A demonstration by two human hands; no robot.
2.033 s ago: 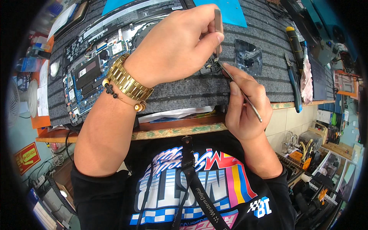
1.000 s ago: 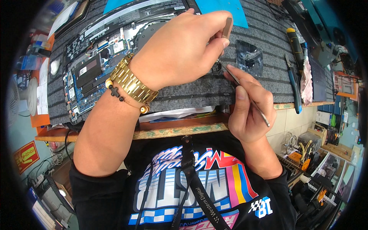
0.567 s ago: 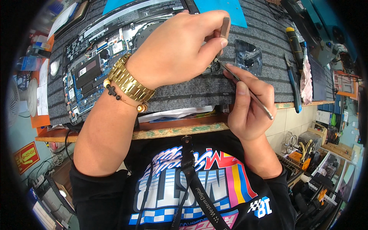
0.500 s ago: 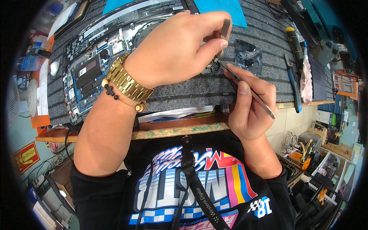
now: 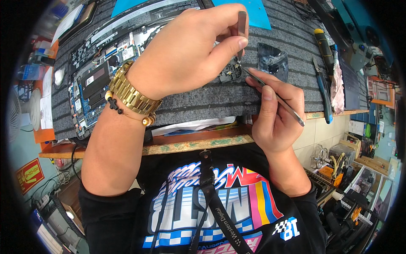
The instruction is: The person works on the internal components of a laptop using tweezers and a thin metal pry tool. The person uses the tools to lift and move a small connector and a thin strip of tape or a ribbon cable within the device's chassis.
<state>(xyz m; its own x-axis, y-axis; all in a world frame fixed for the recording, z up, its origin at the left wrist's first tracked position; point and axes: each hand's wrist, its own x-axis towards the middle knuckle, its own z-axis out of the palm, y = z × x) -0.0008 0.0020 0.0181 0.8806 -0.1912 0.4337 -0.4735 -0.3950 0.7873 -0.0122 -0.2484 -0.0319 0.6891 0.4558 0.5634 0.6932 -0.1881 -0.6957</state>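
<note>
A laptop [image 5: 98,81] lies opened up, its black battery and blue circuit board bare, on a grey ribbed mat [image 5: 203,103]. My left hand [image 5: 182,55] reaches across it, with a gold watch on the wrist, and pinches a flat metal tool [image 5: 241,25], probably tweezers. That tool stands nearly upright, its tip down by the laptop's near right corner [image 5: 231,74]. My right hand [image 5: 281,110] is closed around slim metal tweezers [image 5: 284,104] held aslant, their tips close to the same corner. My left hand hides much of the laptop's right part.
Right of the corner lies a small dark plastic bag [image 5: 272,61]. Farther right are a yellow-and-black screwdriver [image 5: 323,46], blue-handled pliers [image 5: 325,99] and a crumpled pink cloth [image 5: 338,89]. A blue sheet [image 5: 256,15] lies at the back. The table's worn wooden edge [image 5: 198,145] runs before me.
My left hand has shifted a little to the left, and its metal tool now stands more upright. More of the laptop's corner shows. My right hand and its tweezers have barely moved.
</note>
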